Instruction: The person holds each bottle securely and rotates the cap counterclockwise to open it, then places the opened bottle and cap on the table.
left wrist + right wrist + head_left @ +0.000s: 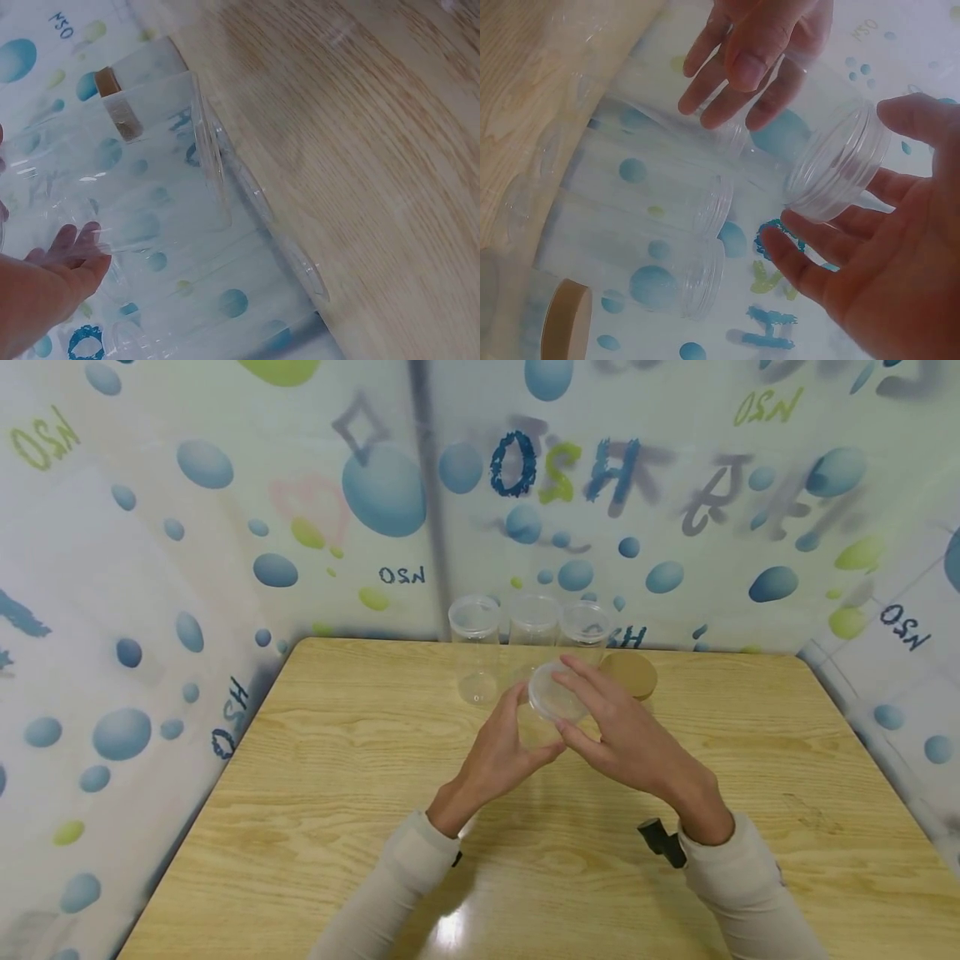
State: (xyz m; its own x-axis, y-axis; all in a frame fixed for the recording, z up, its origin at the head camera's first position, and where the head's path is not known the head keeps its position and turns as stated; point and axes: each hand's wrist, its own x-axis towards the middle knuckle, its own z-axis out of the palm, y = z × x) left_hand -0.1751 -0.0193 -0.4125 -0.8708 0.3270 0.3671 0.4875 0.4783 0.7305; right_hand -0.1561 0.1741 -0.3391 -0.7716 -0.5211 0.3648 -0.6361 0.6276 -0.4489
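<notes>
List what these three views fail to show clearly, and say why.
Head view: the base of the middle standing jar, mostly hidden behind the held jar and left hand.
Left wrist view: the held jar's lid end, cut off by the left edge.
Right wrist view: part of the brown lid, cut off by the bottom edge.
Right wrist view: how tightly the clear lid sits; too blurred.

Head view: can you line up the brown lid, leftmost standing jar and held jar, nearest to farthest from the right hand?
1. Held jar: touching the right hand.
2. Brown lid: just beyond that hand.
3. Leftmost standing jar: farther off, back and left.
</notes>
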